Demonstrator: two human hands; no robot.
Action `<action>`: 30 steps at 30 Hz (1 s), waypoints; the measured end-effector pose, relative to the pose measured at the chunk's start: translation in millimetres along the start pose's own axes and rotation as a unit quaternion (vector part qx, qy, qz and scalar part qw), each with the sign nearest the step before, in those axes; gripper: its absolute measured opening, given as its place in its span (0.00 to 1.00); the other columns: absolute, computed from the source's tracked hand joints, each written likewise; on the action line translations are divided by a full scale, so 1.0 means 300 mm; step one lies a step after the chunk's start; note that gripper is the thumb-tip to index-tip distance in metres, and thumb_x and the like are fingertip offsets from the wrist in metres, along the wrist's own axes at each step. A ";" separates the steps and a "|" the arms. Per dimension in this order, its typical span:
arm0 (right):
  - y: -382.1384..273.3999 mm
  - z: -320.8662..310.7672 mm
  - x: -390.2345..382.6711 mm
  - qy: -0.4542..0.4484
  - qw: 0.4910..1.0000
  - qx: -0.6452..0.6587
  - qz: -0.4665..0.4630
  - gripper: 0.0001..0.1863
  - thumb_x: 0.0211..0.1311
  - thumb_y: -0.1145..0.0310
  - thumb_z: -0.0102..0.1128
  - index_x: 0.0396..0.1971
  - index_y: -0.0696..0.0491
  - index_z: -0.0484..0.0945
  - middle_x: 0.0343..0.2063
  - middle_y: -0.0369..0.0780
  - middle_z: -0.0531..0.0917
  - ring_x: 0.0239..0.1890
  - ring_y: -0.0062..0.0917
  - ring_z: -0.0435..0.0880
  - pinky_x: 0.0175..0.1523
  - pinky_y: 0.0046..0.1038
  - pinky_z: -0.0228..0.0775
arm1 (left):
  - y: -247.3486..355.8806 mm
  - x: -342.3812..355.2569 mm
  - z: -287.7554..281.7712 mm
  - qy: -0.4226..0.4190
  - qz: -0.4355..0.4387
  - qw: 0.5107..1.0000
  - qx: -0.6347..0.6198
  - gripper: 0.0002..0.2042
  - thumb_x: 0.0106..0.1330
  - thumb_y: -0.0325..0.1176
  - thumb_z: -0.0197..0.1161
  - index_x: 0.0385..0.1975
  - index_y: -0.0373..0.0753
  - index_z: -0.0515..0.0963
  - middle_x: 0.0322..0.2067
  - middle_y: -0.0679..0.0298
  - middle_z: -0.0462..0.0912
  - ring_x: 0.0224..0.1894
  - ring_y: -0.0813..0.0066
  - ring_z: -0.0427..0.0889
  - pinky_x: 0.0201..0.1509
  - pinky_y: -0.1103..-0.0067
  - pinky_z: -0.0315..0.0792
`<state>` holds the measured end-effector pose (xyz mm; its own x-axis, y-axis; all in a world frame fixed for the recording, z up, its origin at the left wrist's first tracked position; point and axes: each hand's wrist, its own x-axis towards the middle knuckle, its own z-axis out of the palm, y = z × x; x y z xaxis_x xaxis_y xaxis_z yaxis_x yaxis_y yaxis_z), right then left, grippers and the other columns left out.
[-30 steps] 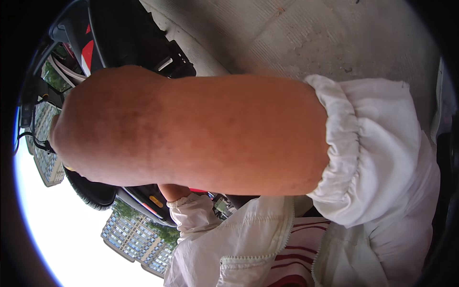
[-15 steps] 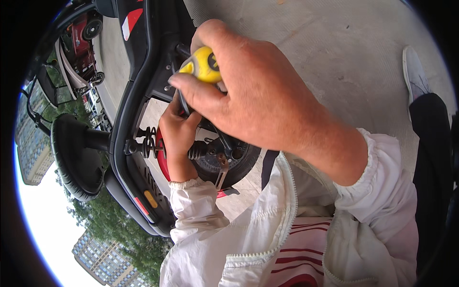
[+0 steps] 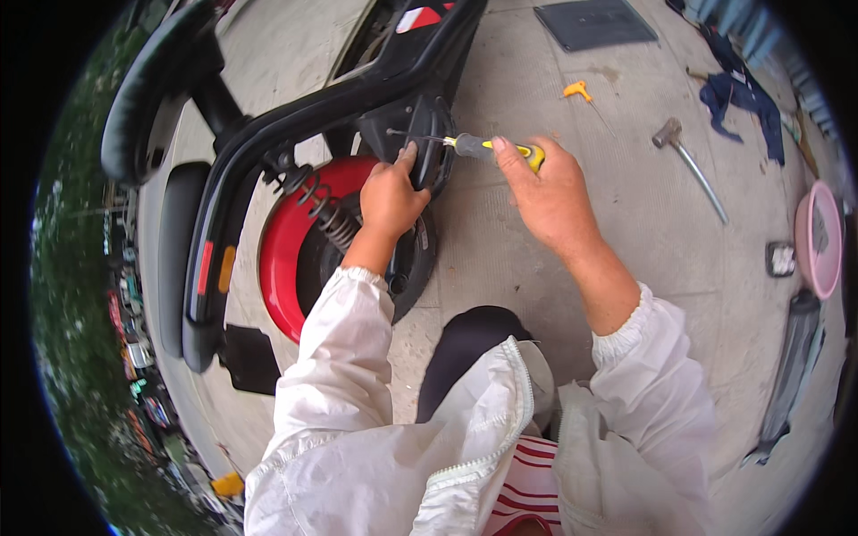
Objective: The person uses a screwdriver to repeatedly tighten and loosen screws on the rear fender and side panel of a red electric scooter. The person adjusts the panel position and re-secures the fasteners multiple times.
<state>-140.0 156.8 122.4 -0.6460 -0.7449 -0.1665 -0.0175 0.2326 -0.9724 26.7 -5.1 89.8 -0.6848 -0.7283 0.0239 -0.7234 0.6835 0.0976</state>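
Note:
My right hand (image 3: 547,192) is closed round the yellow and grey handle of a screwdriver (image 3: 474,146). Its thin shaft points left, and the tip meets a screw spot on the black plastic cover (image 3: 386,125) of a scooter. Just below the shaft, my left hand (image 3: 391,204) rests against that cover, index finger stretched up towards the shaft and thumb apart. Some of its fingers are hidden. Beneath my left forearm are the scooter's red mudguard (image 3: 279,255), coil-spring shock absorber (image 3: 323,210) and rear wheel (image 3: 413,268).
The scooter's black frame (image 3: 246,147) and padded seat (image 3: 134,116) fill the left side. On the paving to the right lie an orange-handled hex key (image 3: 579,90), a hammer (image 3: 693,165) and a flat black panel (image 3: 597,23). A pink basin (image 3: 818,239) stands at the far right.
The view has swung, bringing the floor tools into sight. My right hand has moved away from the camera, still gripping the screwdriver, whose shaft shows now. My left hand stays near the cover.

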 end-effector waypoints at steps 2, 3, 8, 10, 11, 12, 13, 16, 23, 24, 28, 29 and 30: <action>0.028 0.022 0.020 0.014 1.000 0.020 -0.004 0.26 0.65 0.50 0.62 0.31 0.64 0.76 0.22 0.48 0.80 0.27 0.35 0.80 0.36 0.36 0.71 | -0.047 -0.012 0.030 0.001 -0.004 1.000 -0.006 0.39 0.47 0.33 0.72 0.66 0.41 0.70 0.58 0.56 0.79 0.49 0.58 0.81 0.54 0.69 0.77; 0.072 0.039 0.028 0.028 0.999 0.027 -0.005 0.25 0.66 0.51 0.61 0.31 0.64 0.75 0.22 0.47 0.80 0.27 0.33 0.80 0.36 0.36 0.71 | -0.043 -0.014 0.037 -0.031 -0.024 0.999 -0.011 0.42 0.47 0.35 0.74 0.68 0.42 0.67 0.61 0.58 0.76 0.53 0.59 0.79 0.57 0.70 0.75; 0.131 0.090 0.019 0.112 0.988 0.107 -0.023 0.25 0.70 0.52 0.57 0.34 0.64 0.76 0.27 0.45 0.81 0.31 0.28 0.80 0.39 0.33 0.71 | -0.037 -0.044 0.023 -0.087 -0.037 0.991 -0.095 0.47 0.51 0.39 0.74 0.72 0.38 0.57 0.70 0.48 0.61 0.66 0.49 0.67 0.70 0.70 0.62; 0.141 0.122 0.003 0.142 0.985 0.090 -0.033 0.25 0.72 0.52 0.55 0.35 0.65 0.76 0.29 0.45 0.81 0.31 0.29 0.79 0.40 0.32 0.71 | -0.041 -0.088 0.042 -0.087 -0.032 0.990 -0.102 0.48 0.53 0.40 0.73 0.73 0.35 0.54 0.71 0.44 0.57 0.70 0.47 0.63 0.72 0.69 0.60; 0.161 0.122 0.027 0.171 0.980 0.083 -0.062 0.27 0.72 0.50 0.54 0.37 0.66 0.76 0.30 0.46 0.81 0.33 0.29 0.79 0.41 0.32 0.71 | -0.011 -0.112 0.026 -0.096 -0.029 0.990 -0.098 0.48 0.55 0.40 0.72 0.73 0.34 0.52 0.71 0.42 0.55 0.71 0.47 0.60 0.73 0.69 0.58; 0.173 0.110 0.066 0.177 0.978 0.086 -0.062 0.27 0.72 0.50 0.54 0.38 0.66 0.76 0.30 0.46 0.81 0.33 0.29 0.79 0.41 0.32 0.71 | 0.004 -0.135 0.003 -0.094 -0.036 0.989 -0.109 0.46 0.56 0.41 0.72 0.73 0.38 0.54 0.73 0.48 0.54 0.72 0.52 0.59 0.73 0.68 0.58; 0.163 0.116 0.067 0.171 0.980 0.083 -0.052 0.28 0.72 0.50 0.54 0.38 0.67 0.76 0.31 0.46 0.81 0.34 0.29 0.80 0.42 0.32 0.71 | -0.013 -0.204 -0.008 -0.098 -0.027 0.986 -0.131 0.43 0.57 0.41 0.72 0.72 0.38 0.57 0.72 0.49 0.56 0.71 0.52 0.61 0.72 0.68 0.60; 0.180 0.104 0.096 0.182 0.978 0.072 -0.071 0.26 0.72 0.50 0.53 0.38 0.65 0.76 0.27 0.42 0.79 0.29 0.27 0.79 0.37 0.30 0.72 | -0.026 -0.387 -0.107 -0.123 0.029 0.973 -0.196 0.36 0.60 0.38 0.69 0.68 0.38 0.64 0.70 0.50 0.61 0.68 0.51 0.67 0.69 0.68 0.65; 0.068 0.023 0.077 0.033 0.994 0.091 -0.058 0.20 0.72 0.48 0.54 0.35 0.52 0.73 0.15 0.31 0.68 0.13 0.14 0.64 0.18 0.20 0.59 | -0.427 -0.972 -0.315 -0.132 0.046 0.949 -0.282 0.21 0.63 0.34 0.67 0.56 0.37 0.78 0.50 0.53 0.83 0.54 0.56 0.81 0.60 0.67 0.74; 0.059 0.003 0.073 0.022 0.996 0.081 -0.043 0.20 0.72 0.47 0.54 0.35 0.51 0.73 0.16 0.31 0.69 0.14 0.14 0.63 0.18 0.19 0.58 | -0.507 -1.040 -0.275 -0.107 0.034 0.946 -0.303 0.20 0.63 0.35 0.66 0.55 0.38 0.79 0.49 0.53 0.84 0.53 0.56 0.82 0.58 0.67 0.74; 0.015 -0.021 0.057 -0.017 0.999 -0.035 0.008 0.19 0.72 0.47 0.53 0.38 0.50 0.74 0.23 0.32 0.73 0.15 0.11 0.61 0.17 0.17 0.53 | -0.762 -1.285 -0.063 -0.070 -0.036 0.914 -0.399 0.18 0.64 0.35 0.66 0.52 0.37 0.80 0.43 0.54 0.86 0.47 0.59 0.85 0.53 0.70 0.76; -0.008 -0.010 0.048 -0.021 0.995 -0.098 0.018 0.19 0.72 0.48 0.54 0.39 0.51 0.74 0.24 0.32 0.73 0.15 0.11 0.61 0.17 0.17 0.52 | -0.818 -1.319 -0.026 -0.066 -0.051 0.904 -0.419 0.17 0.64 0.35 0.65 0.51 0.36 0.81 0.42 0.55 0.86 0.46 0.61 0.85 0.52 0.71 0.77; -0.027 -0.001 0.039 -0.025 0.986 -0.162 0.030 0.19 0.72 0.49 0.54 0.41 0.52 0.75 0.24 0.32 0.73 0.15 0.11 0.61 0.17 0.17 0.52 | -0.869 -1.343 0.021 -0.076 -0.074 0.869 -0.483 0.16 0.65 0.34 0.65 0.51 0.35 0.81 0.41 0.56 0.87 0.45 0.64 0.85 0.51 0.72 0.77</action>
<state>-147.7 146.4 128.4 -0.6157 -0.7511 -0.2382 -0.2274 0.4587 -0.8590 490.7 110.4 48.6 -0.6469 -0.7398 -0.1850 -0.4439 0.1681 0.8802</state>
